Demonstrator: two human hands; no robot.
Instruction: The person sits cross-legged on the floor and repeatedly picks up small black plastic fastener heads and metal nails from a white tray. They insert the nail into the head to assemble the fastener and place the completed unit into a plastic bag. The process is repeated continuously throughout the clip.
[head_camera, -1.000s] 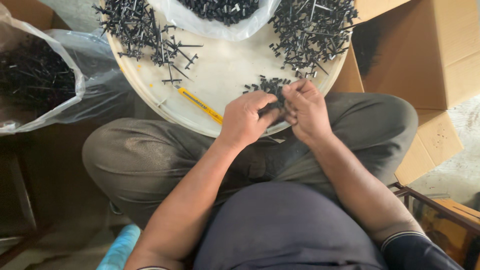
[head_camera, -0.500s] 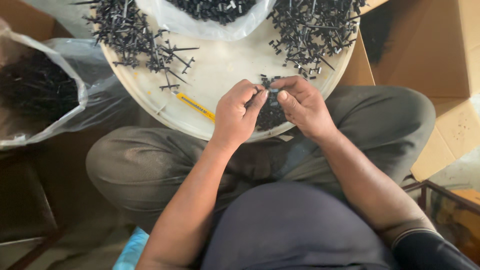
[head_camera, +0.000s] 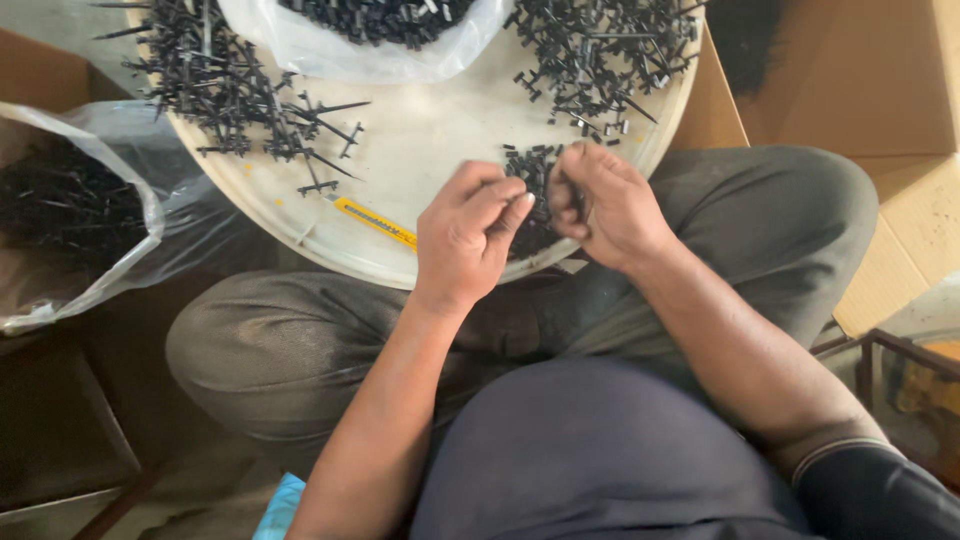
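Head view: left hand and right hand were close together over a small heap of black plastic parts at the near edge of the round white tray, fingers curled (grip contents too small to tell). Yellow strip lay left of them.

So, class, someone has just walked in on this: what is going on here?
A seated person works over a round white tray resting on their lap. Both the left hand and the right hand pinch at a small pile of black plastic pieces near the tray's front edge. Heaps of black sprue-like parts lie further back, a yellow strip lies beside the left hand, and a clear bag of dark parts sits alongside.
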